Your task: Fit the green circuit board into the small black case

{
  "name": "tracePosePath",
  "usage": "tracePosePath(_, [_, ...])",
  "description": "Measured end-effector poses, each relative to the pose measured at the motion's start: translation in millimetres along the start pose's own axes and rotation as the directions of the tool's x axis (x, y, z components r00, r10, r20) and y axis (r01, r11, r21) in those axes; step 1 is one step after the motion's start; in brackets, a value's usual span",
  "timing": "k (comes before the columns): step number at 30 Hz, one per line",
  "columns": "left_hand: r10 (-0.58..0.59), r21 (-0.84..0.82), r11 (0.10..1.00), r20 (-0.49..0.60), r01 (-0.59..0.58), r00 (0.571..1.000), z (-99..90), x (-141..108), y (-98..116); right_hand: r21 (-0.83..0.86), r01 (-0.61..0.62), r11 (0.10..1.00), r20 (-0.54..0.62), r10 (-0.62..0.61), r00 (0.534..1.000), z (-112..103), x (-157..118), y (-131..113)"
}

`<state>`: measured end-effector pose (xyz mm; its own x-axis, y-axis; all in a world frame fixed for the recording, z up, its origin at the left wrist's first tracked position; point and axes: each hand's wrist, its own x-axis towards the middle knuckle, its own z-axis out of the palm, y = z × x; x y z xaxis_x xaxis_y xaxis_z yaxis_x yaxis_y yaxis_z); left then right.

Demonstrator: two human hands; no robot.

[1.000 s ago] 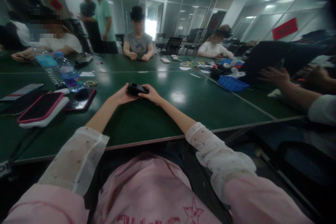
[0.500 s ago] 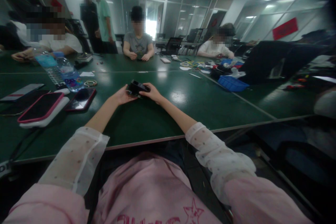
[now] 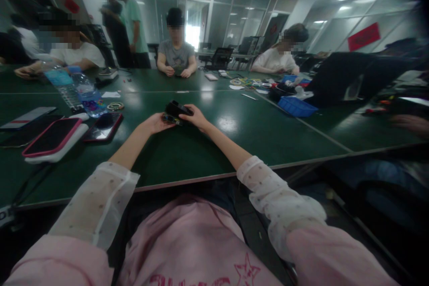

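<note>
Above the green table [image 3: 201, 152], both my hands hold a small black device, near the middle of the view. My left hand [image 3: 157, 124] supports its lower part, a piece with small coloured details [image 3: 172, 119]. The fingers of my right hand [image 3: 195, 117] grip the black upper part [image 3: 178, 108], which is tilted up from the lower piece. Whether the two parts are joined is too small to tell. A phone with a red edge [image 3: 104, 126] lies left of my left hand.
Two bottles [image 3: 87, 92] stand at the left, behind a pink-framed phone [image 3: 52, 136]. A blue basket [image 3: 297, 105] and tangled cables [image 3: 246, 82] lie at the right. Several people sit or stand around the table; another person's hand [image 3: 410, 123] shows at the right edge.
The black upper part has tilted, exposing more of the lower piece, and my right hand has shifted slightly. At the right edge, another person's hand has come into view.
</note>
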<state>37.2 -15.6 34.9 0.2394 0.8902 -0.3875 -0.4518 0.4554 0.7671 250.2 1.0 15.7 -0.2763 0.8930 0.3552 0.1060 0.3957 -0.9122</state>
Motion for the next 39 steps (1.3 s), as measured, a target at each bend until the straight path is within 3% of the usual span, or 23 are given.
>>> tracePosePath(6, [-0.001, 0.053, 0.999, -0.019, 0.002, 1.0, -1.5, 3.0, -0.3, 0.044, -0.029, 0.999, -0.014, 0.03, 0.999, -0.1, -0.9, -5.2])
tracePosePath(13, [-0.044, -0.006, 0.999, -0.014, 0.044, 0.999, -3.6, 7.4, 0.7, 0.111, -0.042, 0.993, -0.022, 0.045, 0.999, -2.4, -0.3, -7.7])
tracePosePath(32, [-0.018, 0.047, 0.999, -0.022, 0.019, 1.0, -4.8, 9.5, 0.6, 0.201, -0.067, 0.977, -0.094, 0.088, 0.992, -9.9, 5.4, -1.2])
tracePosePath(36, [-0.03, 0.025, 0.999, -0.007, 0.03, 1.0, -5.1, 8.7, 1.1, 0.147, -0.093, 0.985, -0.15, 0.115, 0.982, -15.2, 9.7, 5.6])
tracePosePath(39, [-0.019, 0.053, 0.998, -0.006, 0.019, 1.0, -3.7, 6.7, 1.4, -0.016, -0.104, 0.994, -0.248, 0.097, 0.964, -20.4, 11.1, 11.7])
